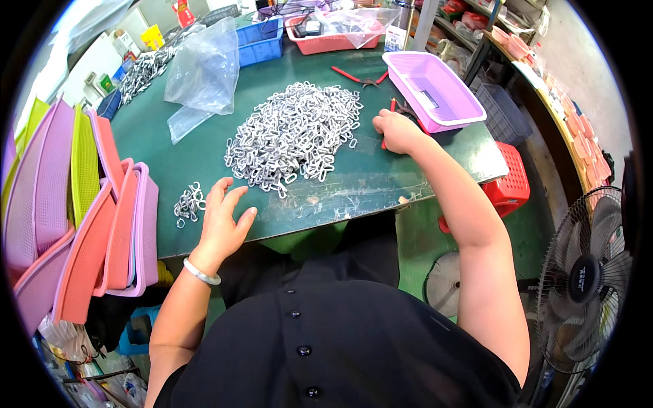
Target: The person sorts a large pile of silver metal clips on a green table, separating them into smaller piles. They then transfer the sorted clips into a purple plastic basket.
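A big heap of silver-grey oval chain links (296, 132) lies in the middle of the green table. My left hand (224, 221) is open at the table's near edge, fingers spread and holding nothing. Beside it, to the left, is a small cluster of shiny metal links (190, 202). To the right of the heap, my right hand (400, 132) is closed around red-handled pliers (393, 105); the hand hides much of them. A second pair of red-handled pliers (367, 81) rests farther back. Close by my right hand stands a purple basket (445, 117) with a dark item inside.
Stacked purple, green and coral baskets (88, 211) crowd the left side. A clear plastic bag (204, 71) lies behind the heap, with a blue bin (260, 51) and a coral tray (326, 44) farther back. A red stool (507, 178) and a fan (583, 279) stand at right.
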The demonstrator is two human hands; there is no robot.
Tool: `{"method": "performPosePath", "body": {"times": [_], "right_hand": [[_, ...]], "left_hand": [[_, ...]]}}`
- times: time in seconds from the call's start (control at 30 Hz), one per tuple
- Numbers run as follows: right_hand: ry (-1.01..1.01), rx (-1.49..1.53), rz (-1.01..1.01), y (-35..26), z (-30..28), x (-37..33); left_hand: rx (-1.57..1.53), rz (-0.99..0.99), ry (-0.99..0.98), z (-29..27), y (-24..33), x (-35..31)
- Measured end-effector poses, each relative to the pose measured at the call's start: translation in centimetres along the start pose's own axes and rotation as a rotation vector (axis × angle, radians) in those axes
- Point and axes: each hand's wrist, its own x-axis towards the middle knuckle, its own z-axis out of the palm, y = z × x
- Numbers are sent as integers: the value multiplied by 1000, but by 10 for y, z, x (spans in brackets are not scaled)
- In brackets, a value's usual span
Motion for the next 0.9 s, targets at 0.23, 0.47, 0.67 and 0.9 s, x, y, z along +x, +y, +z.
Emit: {"method": "performPosePath", "body": {"times": [0.23,0.47,0.67,0.9], "right_hand": [[-20,83,117,14,-16,-1],[321,172,36,21,22,70],[197,46,-26,21,19,76],[348,248,-41,23,17,69]], "left_hand": [[-31,81,8,16,-3,47],[14,295,-3,40,15,108],[0,405,12,57,29,150],[-26,417,27,83,37,200]]}}
